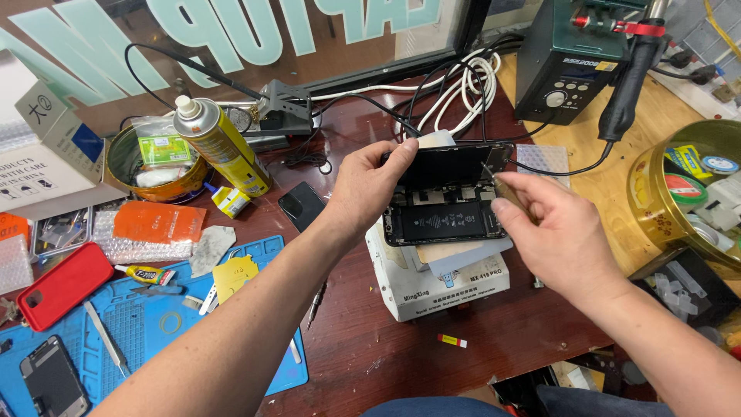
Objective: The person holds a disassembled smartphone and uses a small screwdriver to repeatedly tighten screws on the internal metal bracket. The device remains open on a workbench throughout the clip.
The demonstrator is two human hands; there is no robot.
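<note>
On the white box (432, 282) lies the opened phone (444, 220). The left hand (363, 189) pinches its lifted screen (451, 164); hold that steady. The right hand (552, 232) grips, apparently, tweezers (494, 179); work lightly near the flex.

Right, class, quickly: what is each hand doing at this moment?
Left hand: closed on the lifted phone screen, holding it up.
Right hand: pinched shut on a thin tool at the opened phone.

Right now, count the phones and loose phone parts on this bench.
4: an opened phone under both hands, a dark phone beside the left wrist, a red case far left, a bare phone frame bottom left. Clutter may hide more.
</note>
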